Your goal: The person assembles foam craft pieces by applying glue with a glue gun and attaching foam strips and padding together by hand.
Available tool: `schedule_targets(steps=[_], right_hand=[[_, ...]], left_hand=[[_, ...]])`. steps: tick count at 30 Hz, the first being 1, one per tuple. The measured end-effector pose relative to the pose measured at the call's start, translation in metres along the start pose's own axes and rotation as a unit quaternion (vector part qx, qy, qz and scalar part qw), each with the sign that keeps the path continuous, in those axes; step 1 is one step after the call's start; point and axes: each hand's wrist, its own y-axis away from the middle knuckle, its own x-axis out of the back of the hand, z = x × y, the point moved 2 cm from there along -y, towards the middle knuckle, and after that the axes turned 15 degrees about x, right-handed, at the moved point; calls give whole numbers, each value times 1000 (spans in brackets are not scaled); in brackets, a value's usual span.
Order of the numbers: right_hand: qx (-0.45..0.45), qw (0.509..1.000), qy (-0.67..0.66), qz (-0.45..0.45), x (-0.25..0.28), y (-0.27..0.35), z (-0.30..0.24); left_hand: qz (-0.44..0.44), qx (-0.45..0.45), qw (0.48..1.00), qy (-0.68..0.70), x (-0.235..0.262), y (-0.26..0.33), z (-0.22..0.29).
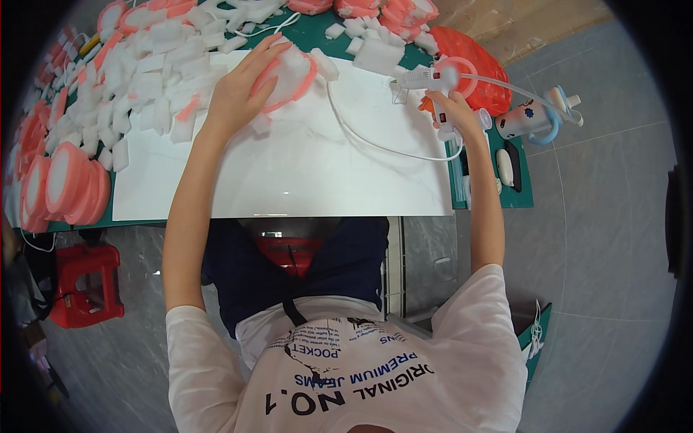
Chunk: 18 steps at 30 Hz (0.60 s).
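My left hand (247, 88) has its fingers and thumb around the left side of a rounded foam piece (291, 75), white in the middle with a pink rim. This piece lies on the white board (289, 173) near its far edge. At the right, my right hand (456, 114) is closed around the handle of a white glue gun (422, 78) with an orange trigger. The gun's nozzle points left, with a wire stand under it. Its white cord (375, 148) loops across the board. A long translucent rod (505, 85) extends rightward from its rear.
Many white foam chunks (155, 79) cover the left of the green table mat. Stacked pink foam pieces (72, 184) stand at the left edge. A red plastic bag (473, 54) and a bottle with a light-blue handle (521, 120) are at the right. A red stool (88, 285) stands at lower left.
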Motion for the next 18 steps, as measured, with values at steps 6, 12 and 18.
schedule_targets(steps=[6,12,18], right_hand=[[41,996,-73,26,-1,7,5],[40,991,-113,52,-1,10,19],[47,991,-108,70,3,15,8]], left_hand=[[-14,5,1000,9,0,1,0],[-18,3,1000,13,0,0,2],[-19,5,1000,9,0,0,1]])
